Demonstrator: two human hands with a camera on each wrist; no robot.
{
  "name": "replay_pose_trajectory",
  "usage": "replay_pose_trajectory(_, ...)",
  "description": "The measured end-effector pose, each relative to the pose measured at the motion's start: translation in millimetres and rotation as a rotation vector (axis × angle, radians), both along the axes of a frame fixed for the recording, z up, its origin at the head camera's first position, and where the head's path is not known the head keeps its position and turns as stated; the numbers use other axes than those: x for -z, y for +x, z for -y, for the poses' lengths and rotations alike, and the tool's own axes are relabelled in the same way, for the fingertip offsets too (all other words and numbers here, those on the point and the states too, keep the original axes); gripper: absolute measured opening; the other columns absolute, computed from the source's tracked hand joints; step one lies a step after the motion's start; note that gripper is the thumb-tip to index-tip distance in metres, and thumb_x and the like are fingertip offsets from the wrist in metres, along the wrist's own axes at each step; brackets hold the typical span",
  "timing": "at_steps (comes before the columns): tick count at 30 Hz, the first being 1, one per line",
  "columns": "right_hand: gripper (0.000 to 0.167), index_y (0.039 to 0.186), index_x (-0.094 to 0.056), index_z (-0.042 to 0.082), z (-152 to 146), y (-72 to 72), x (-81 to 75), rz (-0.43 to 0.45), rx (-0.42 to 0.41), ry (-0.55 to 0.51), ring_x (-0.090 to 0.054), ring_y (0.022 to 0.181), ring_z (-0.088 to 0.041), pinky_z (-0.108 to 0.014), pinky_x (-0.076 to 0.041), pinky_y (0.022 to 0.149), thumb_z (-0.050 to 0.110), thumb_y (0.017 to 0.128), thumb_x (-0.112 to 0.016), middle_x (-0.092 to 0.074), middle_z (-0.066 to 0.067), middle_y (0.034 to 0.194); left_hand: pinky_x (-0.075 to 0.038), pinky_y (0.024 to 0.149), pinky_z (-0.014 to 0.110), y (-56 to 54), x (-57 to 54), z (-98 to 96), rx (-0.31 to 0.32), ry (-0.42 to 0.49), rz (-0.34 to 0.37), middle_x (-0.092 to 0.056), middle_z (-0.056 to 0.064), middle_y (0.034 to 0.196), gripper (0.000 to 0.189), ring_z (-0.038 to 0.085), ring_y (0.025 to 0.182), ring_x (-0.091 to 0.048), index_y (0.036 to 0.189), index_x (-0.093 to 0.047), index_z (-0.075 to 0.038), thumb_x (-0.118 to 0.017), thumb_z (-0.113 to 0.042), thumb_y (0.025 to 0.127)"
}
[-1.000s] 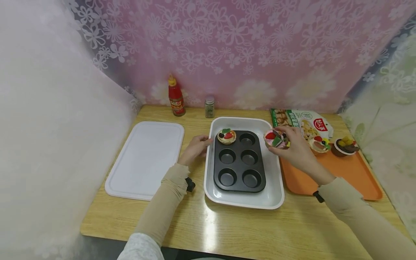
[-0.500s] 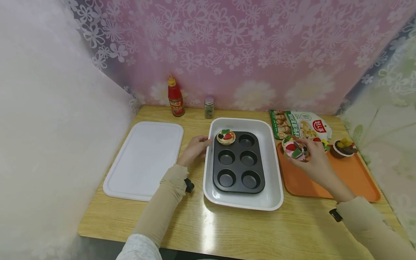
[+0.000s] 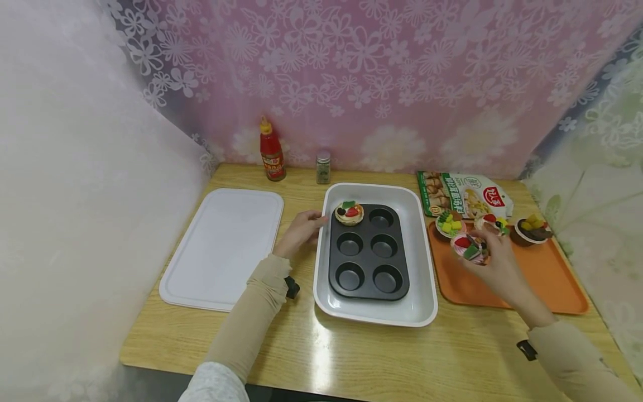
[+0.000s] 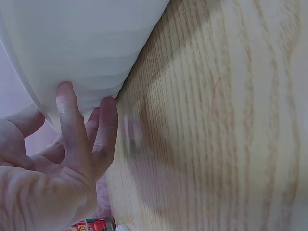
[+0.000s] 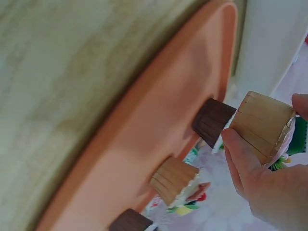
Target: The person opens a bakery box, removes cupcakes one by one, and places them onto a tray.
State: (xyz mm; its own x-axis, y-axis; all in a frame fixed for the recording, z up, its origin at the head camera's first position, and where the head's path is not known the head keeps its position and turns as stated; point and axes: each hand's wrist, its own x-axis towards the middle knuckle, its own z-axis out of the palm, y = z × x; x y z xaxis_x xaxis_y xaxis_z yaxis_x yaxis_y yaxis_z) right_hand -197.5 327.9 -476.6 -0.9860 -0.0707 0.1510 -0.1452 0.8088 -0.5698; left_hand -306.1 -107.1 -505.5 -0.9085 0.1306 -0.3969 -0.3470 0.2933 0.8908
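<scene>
My right hand (image 3: 502,273) pinches a pink-topped cupcake (image 3: 469,249) with a strawberry and a green piece on it. The right wrist view shows the cupcake's light tan cup (image 5: 263,126) between thumb and fingers, above the orange tray (image 3: 542,282). Close by on that tray are a cupcake with yellow and green topping (image 3: 449,224), a strawberry-topped one (image 3: 486,221) partly behind my hand, and a dark one (image 3: 531,229). My left hand (image 3: 303,230) holds the left rim of a deep white tray (image 3: 375,312), thumb at the rim, fingers against the outer wall (image 4: 86,53).
Inside the white tray lies a dark muffin tin (image 3: 368,290), with a fruit-topped cupcake (image 3: 349,214) in its far-left cup. A white board (image 3: 223,245) lies left. Behind stand a red sauce bottle (image 3: 272,153), a spice jar (image 3: 324,168) and a food packet (image 3: 464,195).
My right hand has moved right with the pink-topped cupcake, from beside the white tray's edge to above the orange tray. The yellow-and-green cupcake has come into view. My left hand stays put.
</scene>
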Motion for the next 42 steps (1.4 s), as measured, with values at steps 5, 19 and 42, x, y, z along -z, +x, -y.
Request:
replay_pose_trajectory(5,0.068,0.143,-0.048,-0.007,-5.2,-0.4,12.7,0.015,0.022,-0.009,-0.036,0.120,-0.051,-0.052,-0.038,0.081,0.017,0.091,-0.083,-0.043,-0.038,0.141,-0.053,0.077,0.023,-0.3,0.7,0.8,-0.003,0.007,0.000,-0.067,0.008,0.137,0.045,0.017,0.109,-0.066,0.144,-0.060,-0.013,-0.061,-0.038,0.107)
replay_pose_trajectory(19,0.070,0.146,-0.043,-0.010,-12.5,0.8,33.9,0.084,0.102,-0.046,-0.033,0.125,-0.055,-0.056,-0.038,0.087,0.018,0.093,-0.079,-0.037,-0.043,0.137,-0.053,0.077,0.023,-1.1,2.3,0.9,0.008,0.026,0.005,-0.067,0.008,0.138,0.043,0.017,0.110,-0.066,0.142,-0.061,-0.013,-0.062,-0.038,0.107)
replay_pose_trajectory(42,0.074,0.150,-0.039,-0.010,-20.9,-4.7,40.5,0.164,0.154,-0.043,-0.034,0.123,-0.055,-0.062,-0.039,0.091,0.029,0.098,-0.075,-0.034,-0.044,0.139,-0.055,0.074,0.022,-0.4,3.4,1.5,-0.005,0.046,-0.019,-0.068,0.010,0.136,0.044,0.017,0.107,-0.066,0.141,-0.062,-0.010,-0.063,-0.037,0.107)
